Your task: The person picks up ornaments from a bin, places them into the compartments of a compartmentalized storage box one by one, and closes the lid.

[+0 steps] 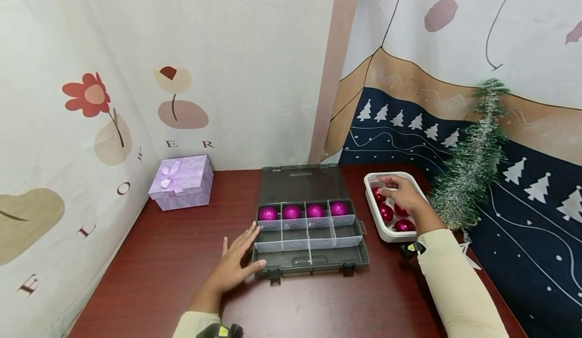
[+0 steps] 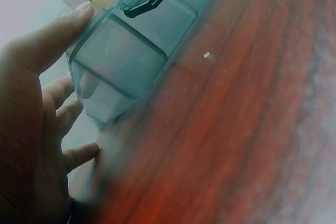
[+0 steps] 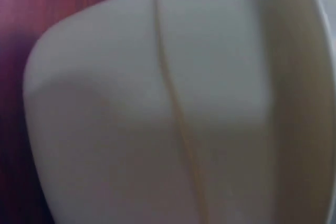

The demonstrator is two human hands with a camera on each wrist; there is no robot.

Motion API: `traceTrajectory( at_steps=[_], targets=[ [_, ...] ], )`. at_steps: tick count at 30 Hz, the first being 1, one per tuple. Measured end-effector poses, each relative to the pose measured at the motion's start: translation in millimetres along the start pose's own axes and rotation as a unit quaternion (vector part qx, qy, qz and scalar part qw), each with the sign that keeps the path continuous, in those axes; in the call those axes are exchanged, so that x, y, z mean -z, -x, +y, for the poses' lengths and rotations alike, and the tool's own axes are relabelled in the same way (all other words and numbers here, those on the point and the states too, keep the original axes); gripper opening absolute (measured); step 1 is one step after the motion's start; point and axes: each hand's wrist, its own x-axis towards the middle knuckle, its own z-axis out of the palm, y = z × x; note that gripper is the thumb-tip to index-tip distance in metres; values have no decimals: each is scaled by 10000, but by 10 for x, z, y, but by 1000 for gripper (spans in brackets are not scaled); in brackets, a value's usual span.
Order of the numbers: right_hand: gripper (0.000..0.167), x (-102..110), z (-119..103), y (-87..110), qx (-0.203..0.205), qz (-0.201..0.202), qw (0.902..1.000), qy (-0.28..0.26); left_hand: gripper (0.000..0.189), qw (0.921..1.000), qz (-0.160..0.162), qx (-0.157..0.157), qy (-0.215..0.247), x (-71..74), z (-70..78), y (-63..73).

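Note:
My left hand (image 1: 234,267) has its fingers spread against the left side of a grey divided plastic box (image 1: 291,267), thumb at the front left corner. In the left wrist view, the thumb lies along the edge of the box (image 2: 121,61), near a dark latch. Glittery magenta balls (image 1: 291,211) sit one per compartment across the back row, under the raised lid. My right hand (image 1: 406,195) reaches into a white tub (image 1: 369,206) of shiny red baubles (image 1: 386,212). Its fingertips are right at the back left bauble; I cannot tell if they grip it. The tub wall (image 3: 105,103) fills the right wrist view.
A lilac gift box (image 1: 182,182) with a bow stands at the back left of the brown table (image 1: 173,247). On the right, a small tinsel tree (image 1: 477,156) leans beside the tub and my right forearm. Printed cloth hangs behind and along both sides.

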Motion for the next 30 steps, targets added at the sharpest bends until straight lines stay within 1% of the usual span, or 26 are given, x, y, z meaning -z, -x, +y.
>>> traceTrajectory(
  at_steps=[3, 10, 18, 24, 28, 30],
  targets=[
    [51, 26, 9, -28, -168, -146, 9997, -68, 91, 10000, 0, 4, 24, 2, 4, -1],
    [51, 30, -11, -63, -362, -319, 9988, -37, 91, 10000, 4, 5, 20, 0, 6, 5],
    [51, 4, -1, -118, -444, -469, 9978, 171, 91, 10000, 25, 3, -16, -3, -3, 12],
    [51, -51, -5, -160, -419, -448, 9977, 282, 91, 10000, 25, -32, -33, -20, -26, 18],
    [50, -66, -15, -170, -485, -396, 9976, 298, 91, 10000, 55, -49, -26, -25, -33, 15],
    [49, -72, -11, -177, -424, -370, 9977, 378, 91, 10000, 66, -64, -35, -23, -35, 9]
  ],
)
